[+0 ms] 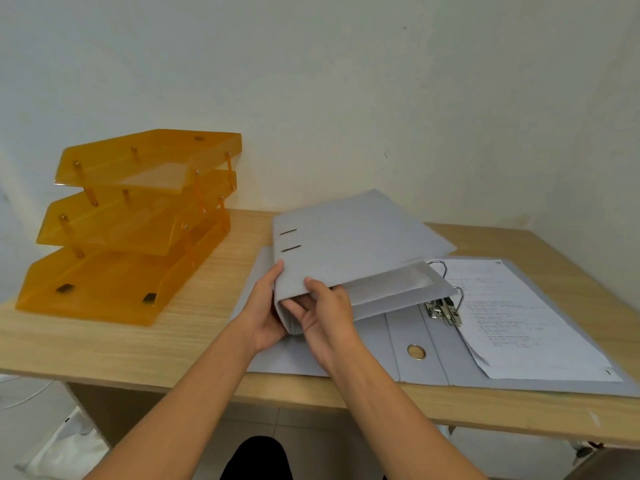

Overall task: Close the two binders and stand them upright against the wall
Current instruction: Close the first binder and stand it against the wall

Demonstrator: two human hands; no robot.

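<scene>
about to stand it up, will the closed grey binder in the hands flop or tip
The closed binder looks stiff-covered, so probably no flop. Both hands, left and right, grip its wide spine, so it likely stands steadily. Few pages show, so probably light.

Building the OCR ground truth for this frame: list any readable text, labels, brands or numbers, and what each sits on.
No text can be read.
Printed sheet in the open binder: lines of print, too small and blurred to read.
Small marks at the sheet's top and bottom right corners: illegible.
Closed binder gripped by left hand and right hand: no label showing.
Orange tray stack: no visible text.
</scene>
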